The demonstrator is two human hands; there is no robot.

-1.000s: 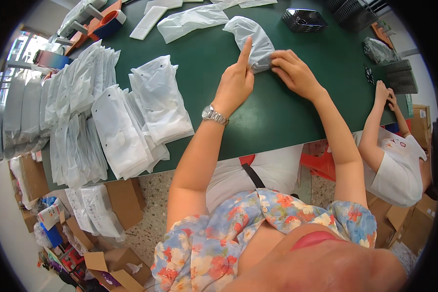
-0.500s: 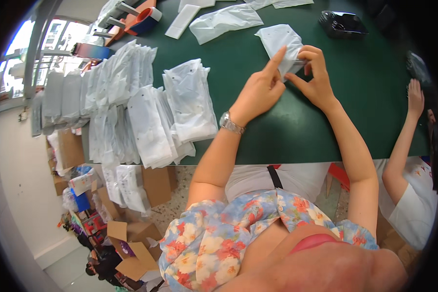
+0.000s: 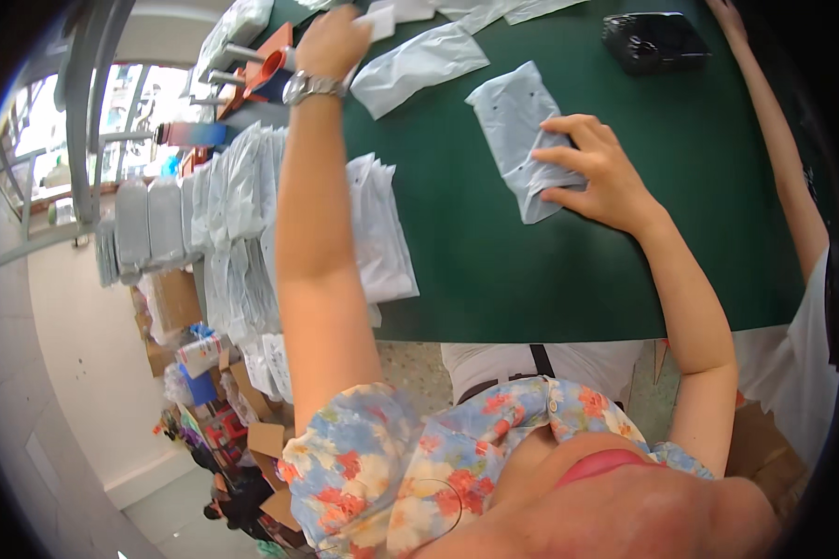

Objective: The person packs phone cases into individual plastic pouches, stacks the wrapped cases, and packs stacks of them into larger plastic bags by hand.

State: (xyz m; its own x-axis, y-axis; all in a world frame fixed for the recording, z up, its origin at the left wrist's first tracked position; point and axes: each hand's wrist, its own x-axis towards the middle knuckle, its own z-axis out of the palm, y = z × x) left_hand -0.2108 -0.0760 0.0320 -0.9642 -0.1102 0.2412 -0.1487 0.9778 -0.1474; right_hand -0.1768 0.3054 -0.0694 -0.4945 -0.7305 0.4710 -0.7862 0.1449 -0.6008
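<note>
A white translucent plastic bag (image 3: 511,126) with small dark holes lies at a slant on the green table. Over its right edge, my right hand (image 3: 601,172) curls its fingers and thumb, gripping it; what is under the palm is hidden. My left hand (image 3: 336,42), wearing a metal watch (image 3: 312,87), reaches far to the upper left. Its fingers are blurred and partly out of sight, beside a white flat piece (image 3: 378,23) and an orange and dark blue tape dispenser (image 3: 275,70). Another flat white bag (image 3: 419,67) lies to the right of that arm.
Stacks of filled white bags (image 3: 238,186) line the table's left side, and my left forearm crosses in front of another stack (image 3: 379,228). A black plastic-wrapped package (image 3: 657,42) sits at the far right. Another person's arm (image 3: 774,140) stretches along the right edge.
My left hand has left the bag and swung to the upper left, past the stacks. My right hand stays with the bag, its fingers now laid over the edge.
</note>
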